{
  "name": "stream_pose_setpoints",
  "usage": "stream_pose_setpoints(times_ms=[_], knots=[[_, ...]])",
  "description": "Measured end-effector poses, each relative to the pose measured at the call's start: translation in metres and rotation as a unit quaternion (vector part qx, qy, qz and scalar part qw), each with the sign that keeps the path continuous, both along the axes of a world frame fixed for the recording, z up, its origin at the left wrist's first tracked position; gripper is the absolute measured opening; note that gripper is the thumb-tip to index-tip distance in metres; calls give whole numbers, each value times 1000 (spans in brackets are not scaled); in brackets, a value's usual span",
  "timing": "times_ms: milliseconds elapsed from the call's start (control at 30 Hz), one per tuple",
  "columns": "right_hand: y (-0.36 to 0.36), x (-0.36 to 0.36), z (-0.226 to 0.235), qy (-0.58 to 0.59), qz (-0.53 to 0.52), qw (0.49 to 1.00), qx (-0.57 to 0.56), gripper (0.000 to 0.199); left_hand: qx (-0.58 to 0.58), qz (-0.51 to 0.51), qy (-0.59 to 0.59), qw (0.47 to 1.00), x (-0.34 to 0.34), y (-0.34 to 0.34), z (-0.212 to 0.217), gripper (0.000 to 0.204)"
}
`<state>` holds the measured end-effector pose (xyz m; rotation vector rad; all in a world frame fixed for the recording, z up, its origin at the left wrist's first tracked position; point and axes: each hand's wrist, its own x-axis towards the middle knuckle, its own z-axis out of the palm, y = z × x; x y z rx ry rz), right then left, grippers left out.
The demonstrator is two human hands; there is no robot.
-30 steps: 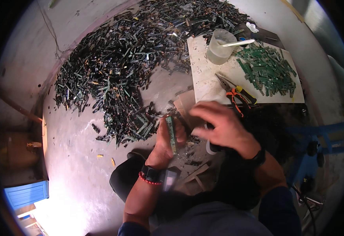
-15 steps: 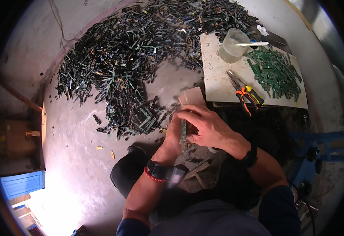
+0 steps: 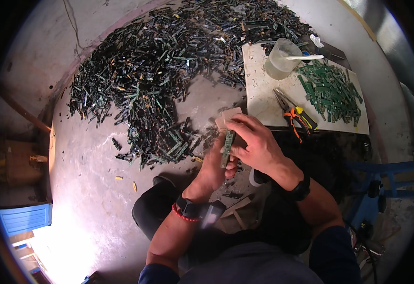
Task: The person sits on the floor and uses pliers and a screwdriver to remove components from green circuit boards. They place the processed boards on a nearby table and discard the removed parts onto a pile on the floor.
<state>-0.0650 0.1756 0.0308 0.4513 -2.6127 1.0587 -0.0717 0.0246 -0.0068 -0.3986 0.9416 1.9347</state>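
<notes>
A narrow green circuit board strip (image 3: 227, 146) with small parts along its face is in front of me, between my two hands. My left hand (image 3: 210, 164) is closed around it from the left, its fingertips showing under the lower end. From the right, my right hand (image 3: 260, 144) pinches the strip, thumb on the near side and bent fingers at the far end. Just beyond my fingers lies a flat pinkish-tan piece (image 3: 229, 115), partly hidden by the right hand.
A large heap of dark board strips (image 3: 145, 75) covers the floor ahead and left. On a white board (image 3: 264, 106) to the right lie green circuit boards (image 3: 332, 90), orange-handled and yellow-handled pliers (image 3: 296, 116) and a clear plastic cup (image 3: 281, 59). A blue stool (image 3: 387, 177) stands farther right.
The strip has turned so that its parts-covered face shows more broadly. My right fingers have shifted slightly up and to the right, and left fingertips now show below the strip.
</notes>
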Motion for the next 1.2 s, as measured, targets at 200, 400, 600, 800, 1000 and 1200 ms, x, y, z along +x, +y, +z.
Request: stream_pose_setpoints(times_ms=[200,400,600,800,1000,1200], knots=[[7,-4,1,-23,-17,999,-38,28,-11,-16,12,1000,-1,2,9,47],[10,-12,5,-34,-68,996,-51,20,-37,-54,58,996,0,4,17,50],[25,-21,7,-277,-120,901,-312,29,-62,-93,134,985,5,-1,31,58],[26,-19,1,-272,-67,915,-290,21,-76,-72,111,988,12,-3,22,55],[10,-6,6,73,69,993,56,26,-9,-32,59,998,7,-10,-2,53],[5,-3,-10,-49,79,995,-28,9,-20,-37,-9,999,16,-15,-5,52]])
